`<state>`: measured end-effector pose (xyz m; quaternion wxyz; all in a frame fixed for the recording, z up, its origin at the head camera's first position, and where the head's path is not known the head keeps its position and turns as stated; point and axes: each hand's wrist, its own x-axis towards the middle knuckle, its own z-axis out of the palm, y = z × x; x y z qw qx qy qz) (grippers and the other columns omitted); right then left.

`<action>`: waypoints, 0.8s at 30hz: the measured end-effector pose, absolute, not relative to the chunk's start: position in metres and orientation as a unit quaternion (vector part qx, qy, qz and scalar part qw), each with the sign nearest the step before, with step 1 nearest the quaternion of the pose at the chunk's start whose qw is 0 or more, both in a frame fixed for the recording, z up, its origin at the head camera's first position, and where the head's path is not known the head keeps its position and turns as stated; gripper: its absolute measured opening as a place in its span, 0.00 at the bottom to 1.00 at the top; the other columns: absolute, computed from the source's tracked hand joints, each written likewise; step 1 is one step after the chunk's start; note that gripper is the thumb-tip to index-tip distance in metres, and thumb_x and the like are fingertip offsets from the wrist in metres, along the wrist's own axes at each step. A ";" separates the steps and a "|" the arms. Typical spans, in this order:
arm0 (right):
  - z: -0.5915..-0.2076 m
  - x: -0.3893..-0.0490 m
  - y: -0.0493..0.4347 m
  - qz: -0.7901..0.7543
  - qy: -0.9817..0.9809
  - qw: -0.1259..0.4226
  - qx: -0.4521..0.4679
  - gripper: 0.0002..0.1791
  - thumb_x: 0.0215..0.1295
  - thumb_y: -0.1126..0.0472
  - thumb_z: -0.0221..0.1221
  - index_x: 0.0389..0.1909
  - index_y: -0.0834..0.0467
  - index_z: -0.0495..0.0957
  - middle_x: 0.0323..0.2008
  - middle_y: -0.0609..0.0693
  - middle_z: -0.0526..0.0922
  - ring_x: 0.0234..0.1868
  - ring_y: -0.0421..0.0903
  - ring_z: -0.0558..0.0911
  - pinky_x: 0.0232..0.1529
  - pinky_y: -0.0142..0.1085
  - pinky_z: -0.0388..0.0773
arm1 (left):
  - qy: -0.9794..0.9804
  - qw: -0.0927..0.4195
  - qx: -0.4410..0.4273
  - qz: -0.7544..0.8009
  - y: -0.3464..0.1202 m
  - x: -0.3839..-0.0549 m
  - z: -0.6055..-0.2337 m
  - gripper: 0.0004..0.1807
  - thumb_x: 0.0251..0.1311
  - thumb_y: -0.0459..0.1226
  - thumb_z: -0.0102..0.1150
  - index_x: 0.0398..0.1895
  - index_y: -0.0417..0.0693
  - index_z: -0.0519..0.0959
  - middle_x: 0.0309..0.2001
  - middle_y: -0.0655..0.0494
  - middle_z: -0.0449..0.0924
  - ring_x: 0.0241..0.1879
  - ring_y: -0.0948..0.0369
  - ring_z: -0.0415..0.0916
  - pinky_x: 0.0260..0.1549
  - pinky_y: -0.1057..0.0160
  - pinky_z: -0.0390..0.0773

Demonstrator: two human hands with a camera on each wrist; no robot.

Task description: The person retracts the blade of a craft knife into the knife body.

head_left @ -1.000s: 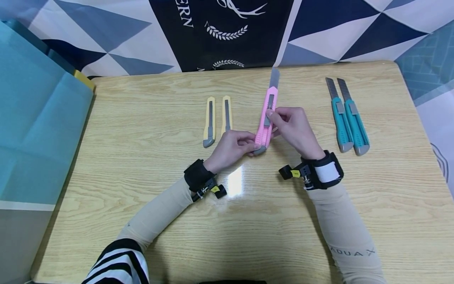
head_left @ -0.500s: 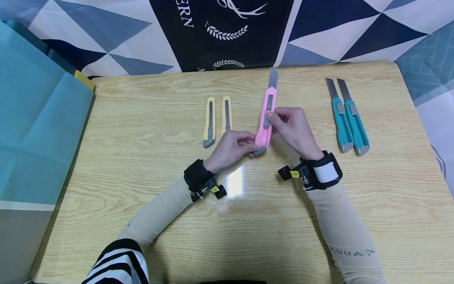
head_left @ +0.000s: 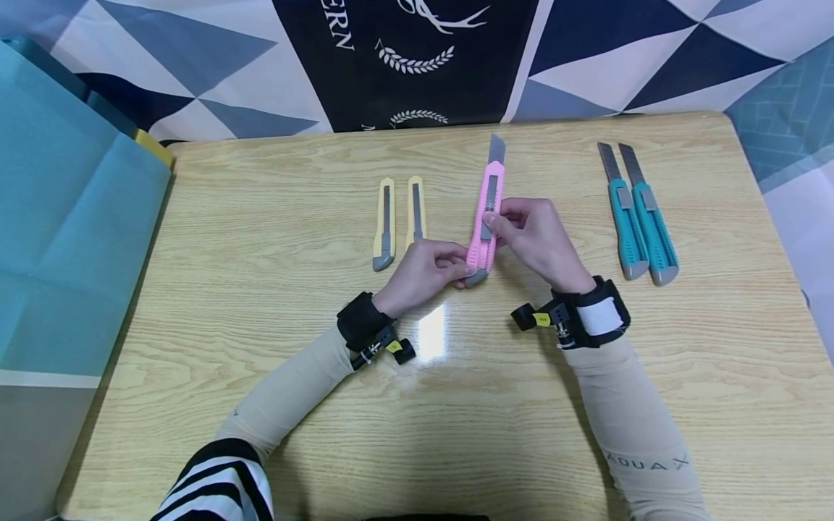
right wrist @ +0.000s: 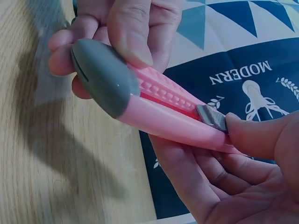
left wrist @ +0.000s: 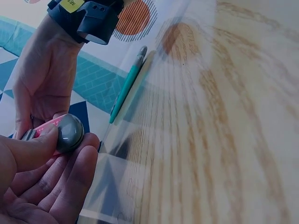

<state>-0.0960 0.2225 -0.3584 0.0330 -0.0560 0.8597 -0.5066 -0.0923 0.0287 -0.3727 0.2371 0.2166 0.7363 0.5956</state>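
Observation:
Both hands hold a pink box cutter [head_left: 483, 217] above the table, its blade pointing to the far side and partly out. My left hand [head_left: 426, 271] pinches the grey end cap [right wrist: 103, 77] between thumb and fingers. My right hand [head_left: 537, 235] grips the body from the right, with the thumb [right wrist: 257, 135] against the grey slider [right wrist: 211, 116]. Just left of them lie two yellow box cutters, one [head_left: 385, 224] fully visible, the other [head_left: 417, 210] partly hidden by my left hand. No blade sticks out of either.
Two teal box cutters, one on the left [head_left: 627, 217] and one on the right [head_left: 651, 217], lie side by side on the wooden table [head_left: 260, 304] with blades out. A blue covered block [head_left: 72, 202] stands along the left edge. Patterned cloth [head_left: 417, 65] borders the far edge.
The right thumb has drawn the slider back toward the end cap, and the pink cutter's blade sticks out less. The left hand keeps its hold; the other cutters have not moved.

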 end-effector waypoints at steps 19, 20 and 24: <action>-0.359 -0.096 0.218 -0.554 0.830 0.060 -0.032 0.16 0.69 0.55 0.52 0.43 0.66 0.78 0.32 0.60 0.81 0.28 0.48 0.82 0.29 0.32 0.84 | 0.736 0.203 0.201 0.614 0.029 -0.104 -0.401 0.11 0.56 0.29 0.61 0.42 0.35 0.80 0.36 0.47 0.83 0.30 0.62 0.80 0.30 0.61 0.85; -0.359 -0.096 0.218 -0.555 0.829 0.062 -0.029 0.17 0.69 0.55 0.51 0.43 0.66 0.78 0.31 0.60 0.81 0.28 0.48 0.81 0.28 0.32 0.84 | 0.736 0.202 0.200 0.614 0.029 -0.104 -0.401 0.11 0.55 0.29 0.62 0.42 0.35 0.80 0.36 0.47 0.83 0.29 0.62 0.80 0.30 0.61 0.85; -0.359 -0.096 0.217 -0.554 0.830 0.061 -0.021 0.18 0.70 0.54 0.50 0.42 0.65 0.79 0.31 0.60 0.80 0.28 0.49 0.81 0.27 0.31 0.84 | 0.739 0.197 0.203 0.612 0.029 -0.104 -0.402 0.11 0.55 0.30 0.62 0.42 0.35 0.80 0.35 0.47 0.83 0.30 0.63 0.80 0.29 0.61 0.85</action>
